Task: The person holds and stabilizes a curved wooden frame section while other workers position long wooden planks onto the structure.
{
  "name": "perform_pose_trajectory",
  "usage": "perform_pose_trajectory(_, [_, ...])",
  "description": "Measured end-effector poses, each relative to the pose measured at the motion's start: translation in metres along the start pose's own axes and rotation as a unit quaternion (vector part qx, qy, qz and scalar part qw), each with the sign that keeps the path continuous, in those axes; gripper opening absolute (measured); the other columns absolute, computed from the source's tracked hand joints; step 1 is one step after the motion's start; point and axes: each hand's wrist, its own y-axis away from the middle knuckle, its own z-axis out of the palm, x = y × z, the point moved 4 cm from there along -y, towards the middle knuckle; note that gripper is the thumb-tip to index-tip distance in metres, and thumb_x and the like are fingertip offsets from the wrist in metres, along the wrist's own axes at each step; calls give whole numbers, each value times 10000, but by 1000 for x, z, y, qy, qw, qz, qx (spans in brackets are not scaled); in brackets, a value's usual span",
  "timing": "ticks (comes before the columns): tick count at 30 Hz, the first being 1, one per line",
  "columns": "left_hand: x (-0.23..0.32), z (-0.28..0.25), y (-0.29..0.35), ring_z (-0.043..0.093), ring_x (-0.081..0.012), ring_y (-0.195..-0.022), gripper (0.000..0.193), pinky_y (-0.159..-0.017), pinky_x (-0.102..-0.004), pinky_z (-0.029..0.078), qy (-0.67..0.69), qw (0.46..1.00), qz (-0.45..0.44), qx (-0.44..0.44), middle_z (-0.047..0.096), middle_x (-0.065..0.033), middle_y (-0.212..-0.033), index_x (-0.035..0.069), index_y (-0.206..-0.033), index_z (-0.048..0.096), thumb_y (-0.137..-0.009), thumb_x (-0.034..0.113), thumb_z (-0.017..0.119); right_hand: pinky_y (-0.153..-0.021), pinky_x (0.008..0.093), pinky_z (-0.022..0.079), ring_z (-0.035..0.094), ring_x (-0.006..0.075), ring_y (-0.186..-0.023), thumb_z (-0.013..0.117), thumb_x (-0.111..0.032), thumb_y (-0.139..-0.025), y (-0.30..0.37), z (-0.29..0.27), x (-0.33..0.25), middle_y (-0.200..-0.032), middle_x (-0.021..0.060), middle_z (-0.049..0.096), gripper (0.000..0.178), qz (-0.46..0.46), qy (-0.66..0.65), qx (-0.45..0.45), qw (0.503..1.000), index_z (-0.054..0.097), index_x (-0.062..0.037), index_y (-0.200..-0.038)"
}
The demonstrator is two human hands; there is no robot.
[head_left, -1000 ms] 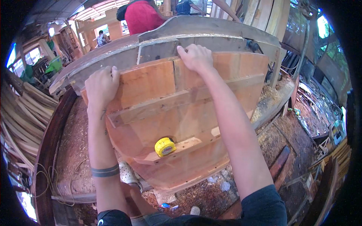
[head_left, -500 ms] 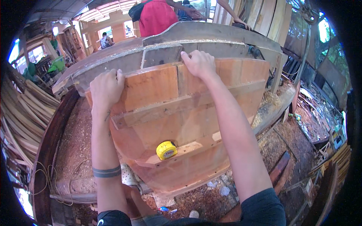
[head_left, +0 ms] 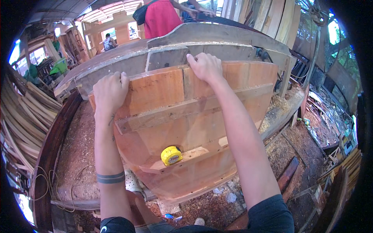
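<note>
A broad, curved wooden panel [head_left: 155, 91] of reddish planks, with two cross battens, leans upright before me. Over its top edge at the left, my left hand [head_left: 110, 89] is closed with the fingers hooked behind. Further right, my right hand [head_left: 206, 66] grips the same edge, thumb on the near side. The fingertips of both hands are hidden behind the wood. A yellow tape measure [head_left: 171, 155] rests on the lower batten [head_left: 194, 155], apart from both hands.
Behind the panel stands a large grey wooden hull structure [head_left: 229, 48]. A person in red shorts [head_left: 161, 19] is beyond it. Bent wood strips [head_left: 29, 116] are stacked at the left, near a loose cord [head_left: 50, 186]. Sawdust covers the ground; a dark wood piece [head_left: 288, 173] lies at right.
The other person's hand has lifted off the far structure, and a long dark piece now shows beside that person's hands. My hands, the panel and the tape measure have barely moved.
</note>
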Motion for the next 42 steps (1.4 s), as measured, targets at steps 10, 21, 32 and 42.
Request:
perform_pose_trajectory(10, [1,0,-1,620,-427,-813,443,-743,-525,466,-10,1000,-8,-17,647,-233,-820,6,-790,649,-970,327,403,-807,485,510,672,393,-832,479,-477,-883,0,1,1,-830,230,685,505,-5,-6,8,1000,748,-61,-788])
perform_pose_trajectory(21, [0,2,0,625,-401,-761,410,-707,-515,469,-17,1000,8,15,646,-210,-764,22,-741,627,-950,308,421,-828,483,506,672,392,-850,473,-490,-879,0,2,1,-844,228,689,512,-1,-14,1,1000,748,-67,-788])
perform_pose_trajectory(32, [0,1,-1,614,-423,-819,416,-744,-526,457,-15,1000,-12,-16,648,-225,-830,20,-793,628,-961,332,409,-844,476,508,674,387,-878,472,-488,-879,0,2,2,-876,236,689,522,4,-16,-10,1000,745,-48,-814])
perform_pose_trajectory(42, [-2,2,-1,609,-437,-826,426,-750,-536,452,-12,1000,-12,-24,639,-243,-839,10,-804,619,-965,335,395,-837,473,511,676,384,-878,473,-495,-883,-1,2,2,-872,234,691,520,8,-8,-1,1000,751,-59,-822])
